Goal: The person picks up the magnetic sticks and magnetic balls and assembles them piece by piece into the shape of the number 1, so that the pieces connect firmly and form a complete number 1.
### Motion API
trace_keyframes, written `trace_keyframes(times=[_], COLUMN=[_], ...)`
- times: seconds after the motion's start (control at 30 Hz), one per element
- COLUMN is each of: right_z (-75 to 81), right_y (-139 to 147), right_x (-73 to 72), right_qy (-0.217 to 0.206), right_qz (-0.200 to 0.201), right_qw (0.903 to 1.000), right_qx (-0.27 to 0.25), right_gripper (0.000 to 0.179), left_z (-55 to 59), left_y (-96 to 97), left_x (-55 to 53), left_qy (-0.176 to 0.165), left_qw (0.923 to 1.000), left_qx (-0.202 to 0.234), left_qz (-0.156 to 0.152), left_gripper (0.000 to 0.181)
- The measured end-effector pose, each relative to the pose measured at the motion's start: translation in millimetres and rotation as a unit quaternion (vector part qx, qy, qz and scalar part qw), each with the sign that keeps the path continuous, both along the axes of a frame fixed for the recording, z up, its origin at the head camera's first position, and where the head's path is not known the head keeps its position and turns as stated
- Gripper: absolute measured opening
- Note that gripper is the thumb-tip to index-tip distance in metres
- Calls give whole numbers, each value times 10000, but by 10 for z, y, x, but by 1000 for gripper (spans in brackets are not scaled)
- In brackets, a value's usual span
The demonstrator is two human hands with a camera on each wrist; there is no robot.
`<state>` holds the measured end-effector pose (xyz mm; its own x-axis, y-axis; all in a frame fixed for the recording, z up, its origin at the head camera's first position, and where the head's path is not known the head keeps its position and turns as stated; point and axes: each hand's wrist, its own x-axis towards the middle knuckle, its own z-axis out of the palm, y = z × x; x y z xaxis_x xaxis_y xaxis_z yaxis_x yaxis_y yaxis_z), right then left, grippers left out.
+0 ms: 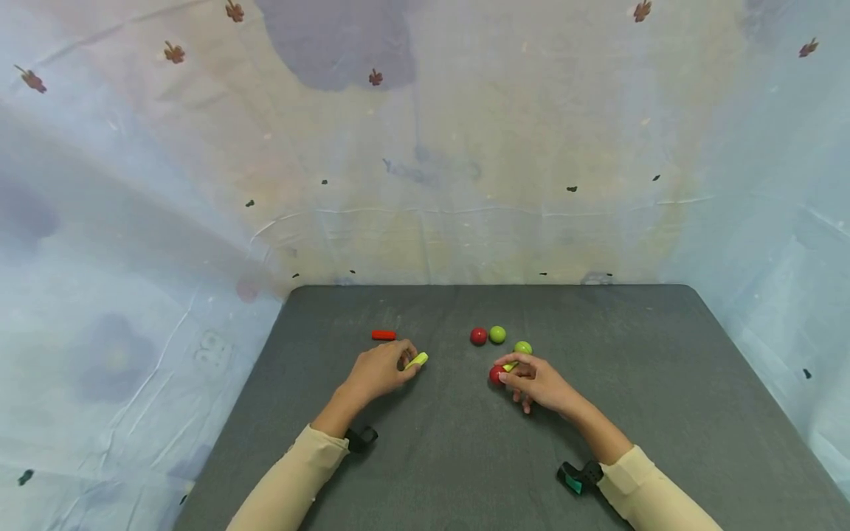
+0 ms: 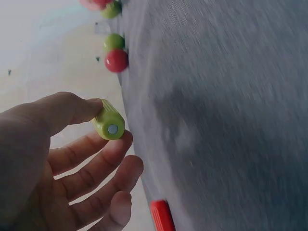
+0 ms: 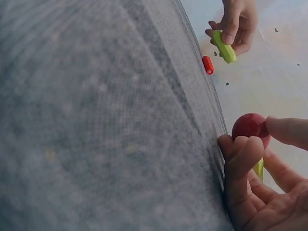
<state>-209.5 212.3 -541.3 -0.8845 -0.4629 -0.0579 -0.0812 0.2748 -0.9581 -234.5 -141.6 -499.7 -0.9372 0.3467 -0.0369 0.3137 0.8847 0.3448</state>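
Observation:
My left hand [image 1: 380, 370] pinches a short, ribbed yellow-green stick [image 2: 109, 122] between thumb and fingertips, above the dark table. A pale round spot marks the stick's end in the left wrist view. Behind that hand lies a similar red stick [image 1: 384, 335]. On the other side, my right hand [image 1: 543, 385] holds a shiny red ball [image 3: 250, 129] between thumb and fingers. A second yellow-green stick [image 3: 259, 169] shows among the right fingers, partly hidden by the hand and ball. Just beyond the right fingertips is a green ball [image 1: 523, 347].
Farther back on the dark grey table [image 1: 631, 354], another red ball [image 1: 479, 336] and another green ball [image 1: 497, 334] sit side by side. A patterned pale sheet [image 1: 465, 243] hangs behind the table and along both sides.

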Motion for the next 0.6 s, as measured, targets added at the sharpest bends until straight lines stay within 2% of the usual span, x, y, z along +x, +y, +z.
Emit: trace_keyframes(times=[0.33,0.6], right_z=[12,-1], right_y=[-11,-22], right_x=[13,-1], right_qy=[-68,-103], right_qz=[-41,-126], right_qw=[10000,9998], right_qx=[31,63], right_gripper=[38,39], left_z=[-4,-71], left_y=[231,418], left_x=[127,159], left_qy=[-169,-435], left_qw=[9974,9946], left_qx=[455,597], left_qz=[-531,-733], left_gripper=[18,21])
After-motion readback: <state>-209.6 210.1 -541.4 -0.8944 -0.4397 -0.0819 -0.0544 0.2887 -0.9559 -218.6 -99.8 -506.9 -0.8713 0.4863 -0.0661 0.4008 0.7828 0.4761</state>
